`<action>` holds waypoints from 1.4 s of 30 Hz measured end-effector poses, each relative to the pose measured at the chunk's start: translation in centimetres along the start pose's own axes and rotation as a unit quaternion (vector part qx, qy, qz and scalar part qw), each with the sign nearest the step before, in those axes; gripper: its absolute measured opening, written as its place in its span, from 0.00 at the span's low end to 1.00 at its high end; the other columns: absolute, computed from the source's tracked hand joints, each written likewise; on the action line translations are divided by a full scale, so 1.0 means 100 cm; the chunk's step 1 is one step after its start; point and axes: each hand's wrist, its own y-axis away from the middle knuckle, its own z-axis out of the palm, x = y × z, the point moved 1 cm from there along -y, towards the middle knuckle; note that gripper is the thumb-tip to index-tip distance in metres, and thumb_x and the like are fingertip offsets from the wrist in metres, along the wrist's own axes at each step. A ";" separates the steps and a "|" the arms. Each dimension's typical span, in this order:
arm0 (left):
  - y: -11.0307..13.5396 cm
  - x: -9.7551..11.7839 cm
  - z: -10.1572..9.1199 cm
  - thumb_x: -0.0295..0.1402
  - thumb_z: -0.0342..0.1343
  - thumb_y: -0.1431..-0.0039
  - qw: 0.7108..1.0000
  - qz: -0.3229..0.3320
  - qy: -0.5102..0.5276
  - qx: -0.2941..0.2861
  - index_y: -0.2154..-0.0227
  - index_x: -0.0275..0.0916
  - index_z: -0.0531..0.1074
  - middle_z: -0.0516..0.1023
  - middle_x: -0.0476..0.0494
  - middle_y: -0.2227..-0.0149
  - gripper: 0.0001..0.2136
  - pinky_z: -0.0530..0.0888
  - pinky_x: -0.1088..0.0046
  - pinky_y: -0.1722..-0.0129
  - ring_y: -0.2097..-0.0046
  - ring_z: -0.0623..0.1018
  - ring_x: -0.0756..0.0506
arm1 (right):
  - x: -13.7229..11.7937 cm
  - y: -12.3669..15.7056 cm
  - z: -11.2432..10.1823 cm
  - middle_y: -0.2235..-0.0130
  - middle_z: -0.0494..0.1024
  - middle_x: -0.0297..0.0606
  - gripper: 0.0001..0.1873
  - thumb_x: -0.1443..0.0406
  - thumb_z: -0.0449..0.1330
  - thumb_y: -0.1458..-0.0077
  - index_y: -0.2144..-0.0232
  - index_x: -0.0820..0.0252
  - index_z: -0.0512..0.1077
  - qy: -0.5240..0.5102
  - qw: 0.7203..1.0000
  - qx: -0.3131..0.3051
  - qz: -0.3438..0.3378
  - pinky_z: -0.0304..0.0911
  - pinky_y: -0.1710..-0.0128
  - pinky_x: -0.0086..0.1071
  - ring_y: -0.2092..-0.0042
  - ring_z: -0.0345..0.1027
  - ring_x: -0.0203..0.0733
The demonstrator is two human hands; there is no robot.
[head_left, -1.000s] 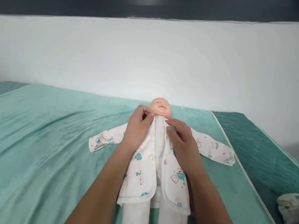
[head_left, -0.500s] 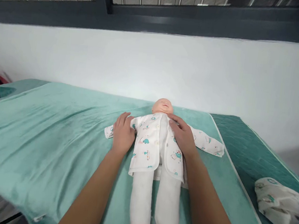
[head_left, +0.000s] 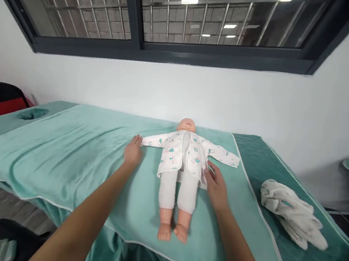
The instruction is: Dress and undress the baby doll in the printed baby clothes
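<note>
White wall [head_left: 111,80], barred window [head_left: 174,18] above. Green-covered bed [head_left: 63,152] below; doll [head_left: 185,150] lies on its back between hands, head [head_left: 186,124] by far edge, feet [head_left: 164,232] toward near edge, long axis running straight away from person. Patterned jacket [head_left: 171,155] on doll, front open, sleeves [head_left: 222,155] spread sideways. Bundled cloth [head_left: 291,209] near bed's right edge. Right hand [head_left: 216,184] nearer torso: fingers loosely bent at jacket's side, grip cannot be told. Left hand [head_left: 133,151]: fingers together at cuff [head_left: 144,141]; pinch unclear.

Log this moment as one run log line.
Left hand: at sleeve end | right hand: at jacket hem | doll: face up, jacket open at front | green sheet: under doll | bundled cloth: on darker cover
</note>
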 end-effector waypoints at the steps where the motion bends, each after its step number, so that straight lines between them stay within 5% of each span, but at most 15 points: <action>1: -0.001 -0.003 -0.002 0.18 0.41 0.46 1.000 0.010 0.003 0.008 0.38 0.34 0.66 0.60 0.40 0.32 0.31 0.62 0.59 0.34 0.30 0.59 0.42 | -0.001 0.013 -0.005 0.40 0.71 0.44 0.28 0.51 0.58 0.42 0.42 0.56 0.68 -0.002 1.000 0.000 0.002 0.57 0.38 0.49 0.41 0.66 0.51; 7: -0.016 -0.011 0.009 0.21 0.45 0.46 1.000 0.003 0.029 0.008 0.41 0.34 0.68 0.65 0.32 0.35 0.28 0.62 0.44 0.39 0.33 0.63 0.32 | -0.016 0.055 -0.037 0.41 0.70 0.43 0.19 0.60 0.56 0.40 0.47 0.54 0.68 0.073 0.996 0.042 -0.043 0.54 0.35 0.50 0.38 0.61 0.47; 12: -0.024 -0.009 0.010 0.22 0.48 0.47 0.998 -0.013 0.058 -0.006 0.41 0.31 0.68 0.69 0.26 0.39 0.27 0.61 0.37 0.42 0.38 0.68 0.27 | -0.027 0.029 -0.125 0.40 0.67 0.51 0.21 0.65 0.58 0.46 0.49 0.60 0.69 0.335 0.923 0.080 -0.170 0.50 0.35 0.56 0.37 0.57 0.55; 15: -0.018 -0.004 0.002 0.23 0.48 0.47 0.996 -0.012 0.081 0.023 0.42 0.27 0.67 0.67 0.23 0.38 0.27 0.61 0.41 0.40 0.36 0.65 0.27 | -0.028 0.019 -0.171 0.41 0.67 0.56 0.25 0.66 0.58 0.49 0.47 0.63 0.68 0.407 0.898 0.095 -0.137 0.52 0.36 0.57 0.37 0.57 0.60; 17: -0.006 0.004 -0.003 0.23 0.47 0.46 0.995 0.003 0.089 0.054 0.43 0.28 0.67 0.67 0.25 0.38 0.25 0.61 0.49 0.37 0.35 0.63 0.31 | -0.029 0.020 -0.177 0.41 0.67 0.56 0.24 0.65 0.59 0.48 0.47 0.63 0.69 0.389 0.908 0.079 -0.136 0.52 0.36 0.56 0.37 0.57 0.59; 20: 0.022 0.031 -0.005 0.27 0.45 0.41 0.988 0.023 0.142 0.058 0.46 0.33 0.69 0.73 0.32 0.45 0.21 0.66 0.58 0.40 0.41 0.71 0.37 | -0.030 0.020 -0.148 0.44 0.71 0.50 0.22 0.60 0.63 0.48 0.50 0.59 0.71 0.243 0.964 0.028 -0.101 0.54 0.36 0.54 0.41 0.63 0.55; 23: 0.050 0.065 -0.002 0.38 0.50 0.38 0.940 -0.019 0.339 -0.034 0.47 0.36 0.71 0.79 0.36 0.52 0.19 0.72 0.61 0.48 0.52 0.78 0.39 | -0.025 0.001 -0.093 0.54 0.78 0.43 0.21 0.57 0.69 0.54 0.59 0.58 0.74 -0.016 0.997 0.025 0.077 0.56 0.37 0.54 0.48 0.69 0.52; 26: 0.063 0.091 0.000 0.45 0.56 0.40 0.849 -0.081 0.515 -0.083 0.53 0.36 0.75 0.80 0.37 0.51 0.20 0.71 0.64 0.47 0.50 0.78 0.40 | -0.018 -0.033 -0.037 0.63 0.81 0.41 0.16 0.54 0.68 0.53 0.68 0.59 0.74 -0.112 0.983 -0.014 0.144 0.62 0.41 0.50 0.52 0.73 0.50; 30: 0.060 0.105 0.004 0.44 0.62 0.44 0.681 -0.166 0.687 -0.189 0.56 0.34 0.77 0.81 0.37 0.53 0.19 0.74 0.67 0.50 0.54 0.80 0.43 | -0.009 -0.069 0.013 0.67 0.82 0.42 0.17 0.52 0.67 0.51 0.68 0.59 0.75 -0.211 0.954 -0.102 0.186 0.73 0.53 0.46 0.60 0.77 0.50; 34: 0.046 0.112 0.014 0.39 0.65 0.46 0.606 -0.205 0.748 -0.176 0.54 0.34 0.77 0.83 0.37 0.55 0.19 0.77 0.66 0.51 0.56 0.82 0.43 | -0.003 -0.083 0.030 0.61 0.83 0.42 0.20 0.52 0.67 0.50 0.60 0.59 0.75 -0.279 0.931 -0.144 0.188 0.74 0.53 0.45 0.57 0.78 0.50; 42: 0.007 0.140 0.041 0.36 0.65 0.46 0.576 -0.177 0.780 -0.168 0.50 0.34 0.75 0.81 0.37 0.51 0.21 0.77 0.64 0.46 0.52 0.81 0.41 | 0.003 -0.094 0.024 0.46 0.78 0.38 0.23 0.56 0.61 0.43 0.47 0.56 0.71 -0.391 0.891 -0.147 0.176 0.73 0.47 0.45 0.45 0.73 0.50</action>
